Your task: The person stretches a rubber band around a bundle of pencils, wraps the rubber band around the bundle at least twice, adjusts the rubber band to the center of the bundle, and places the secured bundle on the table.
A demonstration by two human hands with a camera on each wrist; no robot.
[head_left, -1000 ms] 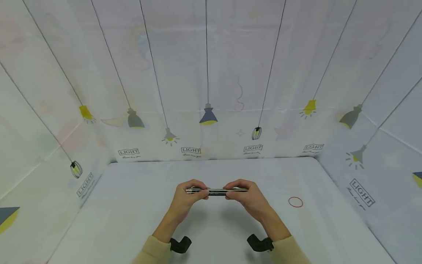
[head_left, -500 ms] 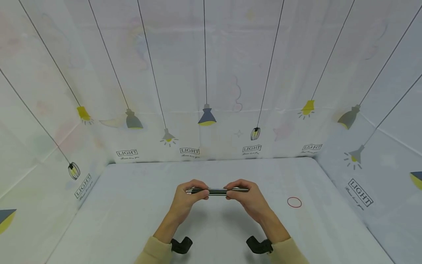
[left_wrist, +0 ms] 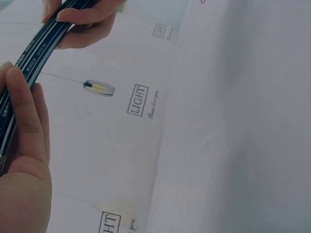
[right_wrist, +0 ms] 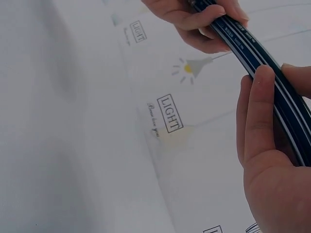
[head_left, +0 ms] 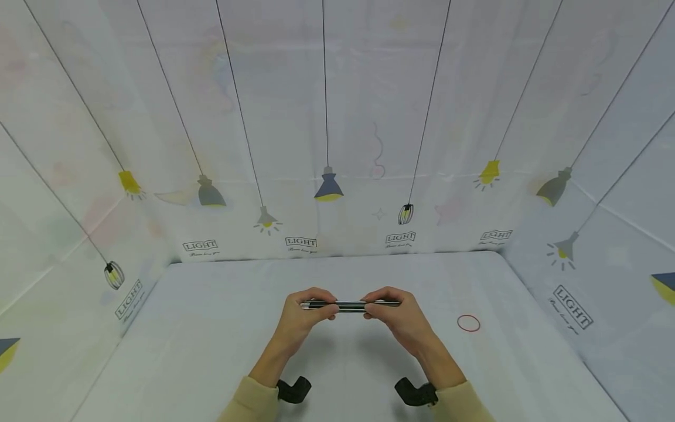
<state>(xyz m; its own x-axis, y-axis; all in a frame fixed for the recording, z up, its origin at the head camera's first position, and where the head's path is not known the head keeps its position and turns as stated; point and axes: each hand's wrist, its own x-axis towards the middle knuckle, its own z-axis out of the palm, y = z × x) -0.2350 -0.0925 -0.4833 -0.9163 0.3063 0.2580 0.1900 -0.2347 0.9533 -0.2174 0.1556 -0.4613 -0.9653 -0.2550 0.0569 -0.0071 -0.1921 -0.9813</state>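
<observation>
Above table [head_left: 211, 328], mid-air: bundle of dark pencils [head_left: 349, 305] level, left hand [head_left: 303, 316] pinching left end, right hand [head_left: 392, 316] pinching right end, fingers curled round. Red rubber band [head_left: 468, 323] lies well right.

Pencil bundle [head_left: 350, 305] ends hidden by hands; count unclear.

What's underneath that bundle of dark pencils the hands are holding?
Under the pencil bundle lies only the bare white table. Left hand and right hand cover its ends.
</observation>
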